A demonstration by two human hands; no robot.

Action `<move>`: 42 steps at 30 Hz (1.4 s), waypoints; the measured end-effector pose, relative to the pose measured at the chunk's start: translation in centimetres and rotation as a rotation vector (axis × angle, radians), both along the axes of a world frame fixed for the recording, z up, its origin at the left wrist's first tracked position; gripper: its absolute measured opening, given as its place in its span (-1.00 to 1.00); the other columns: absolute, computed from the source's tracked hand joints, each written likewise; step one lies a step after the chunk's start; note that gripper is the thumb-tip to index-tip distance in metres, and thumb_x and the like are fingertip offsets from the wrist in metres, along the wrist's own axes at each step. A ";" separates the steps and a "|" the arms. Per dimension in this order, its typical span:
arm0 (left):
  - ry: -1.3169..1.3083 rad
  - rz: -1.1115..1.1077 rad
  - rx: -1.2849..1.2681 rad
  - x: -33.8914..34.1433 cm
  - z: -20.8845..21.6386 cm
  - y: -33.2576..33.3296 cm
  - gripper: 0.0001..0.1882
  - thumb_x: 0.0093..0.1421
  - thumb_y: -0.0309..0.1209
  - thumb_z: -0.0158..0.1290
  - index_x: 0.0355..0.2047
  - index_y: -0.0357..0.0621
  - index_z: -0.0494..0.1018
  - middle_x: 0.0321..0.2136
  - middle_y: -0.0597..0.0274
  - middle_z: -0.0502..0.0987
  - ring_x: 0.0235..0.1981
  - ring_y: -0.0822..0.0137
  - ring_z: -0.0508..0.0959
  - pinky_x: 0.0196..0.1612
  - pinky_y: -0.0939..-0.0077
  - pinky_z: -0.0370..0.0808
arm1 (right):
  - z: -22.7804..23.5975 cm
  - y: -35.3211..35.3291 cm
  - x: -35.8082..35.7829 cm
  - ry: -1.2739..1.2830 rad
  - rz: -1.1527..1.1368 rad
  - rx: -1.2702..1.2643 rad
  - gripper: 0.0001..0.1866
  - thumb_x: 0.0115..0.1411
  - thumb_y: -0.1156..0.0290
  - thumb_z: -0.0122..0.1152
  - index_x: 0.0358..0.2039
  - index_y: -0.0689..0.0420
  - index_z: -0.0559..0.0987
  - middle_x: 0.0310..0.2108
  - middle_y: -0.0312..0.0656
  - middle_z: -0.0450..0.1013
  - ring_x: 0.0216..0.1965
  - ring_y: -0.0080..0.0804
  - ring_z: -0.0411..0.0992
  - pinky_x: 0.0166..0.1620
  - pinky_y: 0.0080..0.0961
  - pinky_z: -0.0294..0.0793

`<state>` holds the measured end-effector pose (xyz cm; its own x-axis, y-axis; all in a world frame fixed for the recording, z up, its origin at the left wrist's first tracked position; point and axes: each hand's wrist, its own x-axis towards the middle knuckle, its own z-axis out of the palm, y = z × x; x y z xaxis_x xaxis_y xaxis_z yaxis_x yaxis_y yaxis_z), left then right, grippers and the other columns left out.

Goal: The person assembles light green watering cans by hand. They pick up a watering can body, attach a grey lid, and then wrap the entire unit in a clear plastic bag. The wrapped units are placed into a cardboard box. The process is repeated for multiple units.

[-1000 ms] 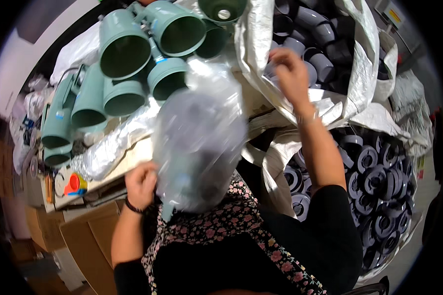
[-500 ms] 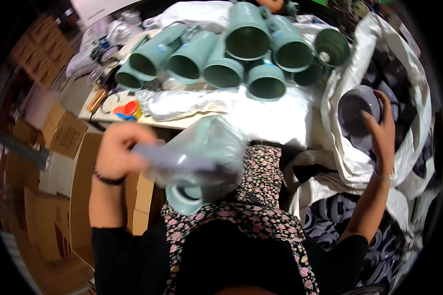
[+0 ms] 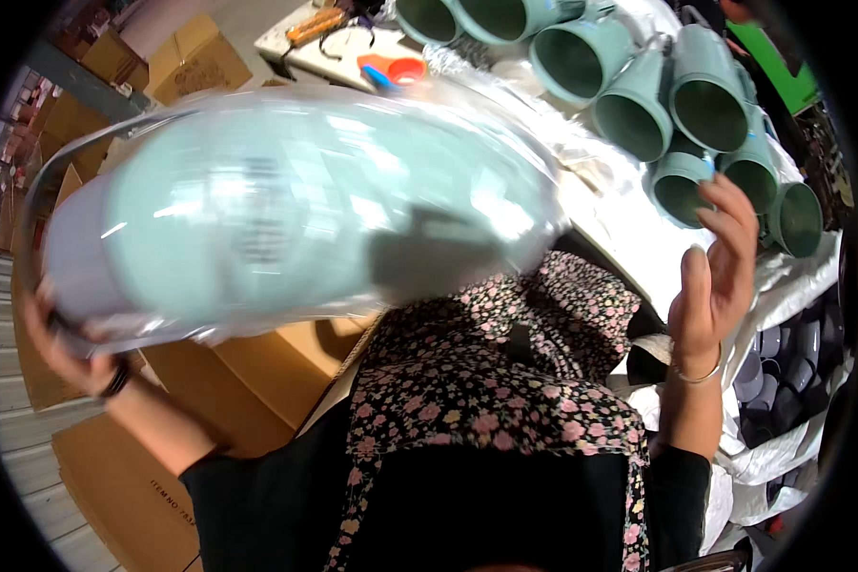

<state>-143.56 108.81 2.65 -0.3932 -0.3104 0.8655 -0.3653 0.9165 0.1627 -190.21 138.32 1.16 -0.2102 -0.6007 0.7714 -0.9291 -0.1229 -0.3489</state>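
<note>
A large mint-green jug (image 3: pixel 296 210) in a clear plastic bag lies sideways across the view, blurred by motion. Its grey end (image 3: pixel 84 253) points left. My left hand (image 3: pixel 71 348) grips that end from below, its fingers partly hidden by the plastic. Over at the right, my right hand (image 3: pixel 720 276) is raised with fingers apart and holds nothing. It is nearest to the row of open-mouthed green jug bodies (image 3: pixel 639 110) on the table.
Cardboard boxes (image 3: pixel 186 62) stand at the left, with an open carton (image 3: pixel 267 372) below the bagged jug. White sacks (image 3: pixel 791 286) with grey plastic parts (image 3: pixel 782 372) are on my right. An orange cup (image 3: pixel 407 71) sits on the white table.
The bagged jug has come up from my lap to the left, held by my left hand. My right hand has let go of a grey round part above the sack. The view has turned left.
</note>
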 end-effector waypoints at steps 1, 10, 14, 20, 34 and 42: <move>0.181 -0.450 0.449 0.9 2.5 1.0 -0.23 0.08 0.05 -0.12 0.06 -0.42 0.16 0.01 -0.13 0.27 0.03 0.02 0.31 0.08 0.09 0.23 | -1.6 -0.7 -0.8 -0.090 -0.079 0.139 -0.82 0.01 0.53 0.06 -0.32 0.27 0.44 -0.16 -0.08 0.37 0.01 -0.20 0.25 0.08 -0.35 0.15; 0.179 -0.119 1.312 -25.0 -19.5 -10.3 -0.67 0.21 -0.22 -0.06 -0.48 -0.24 0.50 -0.51 0.32 0.55 -0.48 0.52 0.43 -0.36 0.60 0.36 | -6.2 -3.7 -1.7 -0.424 -0.226 0.518 -0.91 -0.01 0.53 0.14 -0.43 0.22 0.49 -0.37 -0.18 0.44 -0.10 -0.23 0.31 0.00 -0.39 0.24; 0.549 0.122 1.489 -26.6 -31.3 -12.9 -0.66 0.17 -0.22 0.01 -0.51 -0.30 0.48 -0.54 0.24 0.52 -0.52 0.49 0.44 -0.39 0.60 0.37 | -8.7 7.8 -3.7 -0.910 -0.599 0.408 -0.91 0.12 0.49 0.07 -0.41 0.25 0.48 -0.38 -0.26 0.43 -0.26 -0.55 0.32 -0.16 -0.65 0.25; 0.469 0.162 2.003 -22.6 -30.3 -13.4 -0.62 0.16 -0.06 -0.02 -0.35 -0.17 0.43 -0.49 0.26 0.47 -0.49 0.38 0.47 -0.42 0.57 0.48 | -12.7 14.4 -3.0 -1.159 -0.685 0.261 -0.91 0.17 0.49 0.05 -0.37 0.24 0.47 -0.38 -0.31 0.41 -0.34 -0.66 0.28 -0.20 -0.72 0.23; -0.524 0.311 1.204 -23.9 -34.8 -13.9 -0.59 0.12 -0.14 0.00 -0.41 -0.34 0.48 -0.52 -0.05 0.53 -0.44 0.11 0.54 -0.34 0.29 0.43 | -0.6 -6.7 -24.0 -1.571 -0.145 -0.754 -0.74 0.14 0.25 0.13 -0.34 0.18 0.37 -0.35 -0.20 0.38 -0.26 -0.41 0.38 -0.20 -0.56 0.41; 0.542 -0.712 1.189 -33.9 -11.5 -2.3 -0.64 0.28 -0.24 -0.26 -0.07 -0.23 0.29 -0.26 0.11 0.46 -0.23 0.37 0.42 -0.15 0.49 0.31 | -1.6 3.7 -14.4 -1.514 0.744 -0.671 -0.44 0.12 0.46 -0.02 0.13 0.31 0.12 0.10 -0.02 0.18 0.08 -0.22 0.21 0.18 -0.24 0.14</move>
